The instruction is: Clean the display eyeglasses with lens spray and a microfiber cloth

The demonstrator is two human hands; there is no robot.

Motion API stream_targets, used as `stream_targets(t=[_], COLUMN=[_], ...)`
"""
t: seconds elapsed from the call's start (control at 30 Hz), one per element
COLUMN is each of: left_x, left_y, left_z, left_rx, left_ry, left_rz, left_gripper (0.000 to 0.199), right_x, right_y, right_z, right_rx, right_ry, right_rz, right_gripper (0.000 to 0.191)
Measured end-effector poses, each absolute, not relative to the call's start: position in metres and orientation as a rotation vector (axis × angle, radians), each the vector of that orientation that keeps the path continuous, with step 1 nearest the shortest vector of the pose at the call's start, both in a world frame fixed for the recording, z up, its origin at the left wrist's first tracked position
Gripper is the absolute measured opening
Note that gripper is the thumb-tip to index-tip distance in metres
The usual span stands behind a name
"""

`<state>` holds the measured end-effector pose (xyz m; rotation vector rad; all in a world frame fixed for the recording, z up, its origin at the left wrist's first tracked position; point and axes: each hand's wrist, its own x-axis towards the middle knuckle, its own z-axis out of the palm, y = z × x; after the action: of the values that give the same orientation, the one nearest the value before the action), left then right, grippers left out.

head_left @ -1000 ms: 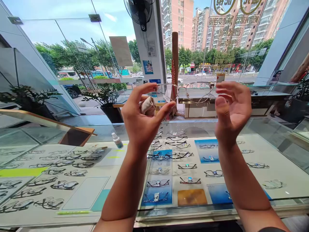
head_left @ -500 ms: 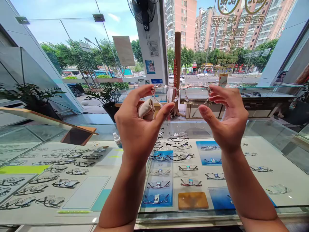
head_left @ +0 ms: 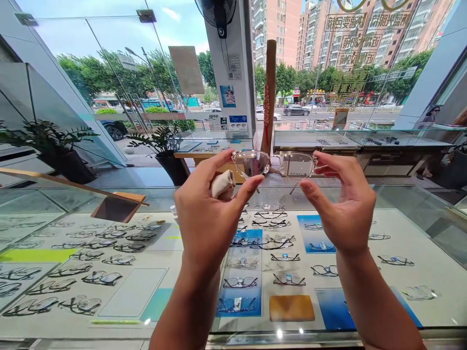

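**Clear-Lensed Eyeglasses Held Level by Two Hands Above a Display Case**

The left hand (head_left: 207, 209) and right hand (head_left: 345, 201) grip a pair of thin-framed eyeglasses (head_left: 296, 166), index fingers at the outer top corners and thumbs lower down. The left hand also clasps a bunched off-white cloth (head_left: 223, 185) against its palm.

The frame's long axis runs left to right, nearly level; the temple tips show beneath the rims, angled down and inward. Which way the front faces cannot be told. The eyeglasses lie between the two hands, at the fingertips and above both palms, the bridge in the gap.

Below spreads a glass display case (head_left: 397, 226) with rows of spectacles (head_left: 285, 257), blue cards (head_left: 248, 306) and a tan rectangular pad (head_left: 292, 308). A small white bottle (head_left: 174, 211) is partly hidden by the left hand. Beyond rises a wooden post (head_left: 270, 73), before windows facing a street.
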<state>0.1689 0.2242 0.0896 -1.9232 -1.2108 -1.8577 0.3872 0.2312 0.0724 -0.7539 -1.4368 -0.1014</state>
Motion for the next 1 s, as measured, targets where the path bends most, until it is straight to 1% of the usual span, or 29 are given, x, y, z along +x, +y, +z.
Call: stream_targets(t=[0.57,0.8,1.0], left_x=[0.167,0.171,0.171], left_y=[0.238,0.237,0.242], left_z=[0.086,0.087,0.086], left_rx=[-2.084,-2.116,-2.191], left_ry=[-1.204,-1.244,-1.222], left_rz=[-1.861,-1.88,-1.873], left_gripper=[0.047,0.051,0.05], right_x=[0.395,0.393,0.391], right_y=[0.238,0.234,0.233], right_z=[0.073,0.073,0.073], right_rx=[-0.814,-0.811,-0.829], right_ry=[-1.427,-1.393,-1.391], right_rz=[-0.109,-0.13,-0.187], right_gripper=[0.043,0.043,0.044])
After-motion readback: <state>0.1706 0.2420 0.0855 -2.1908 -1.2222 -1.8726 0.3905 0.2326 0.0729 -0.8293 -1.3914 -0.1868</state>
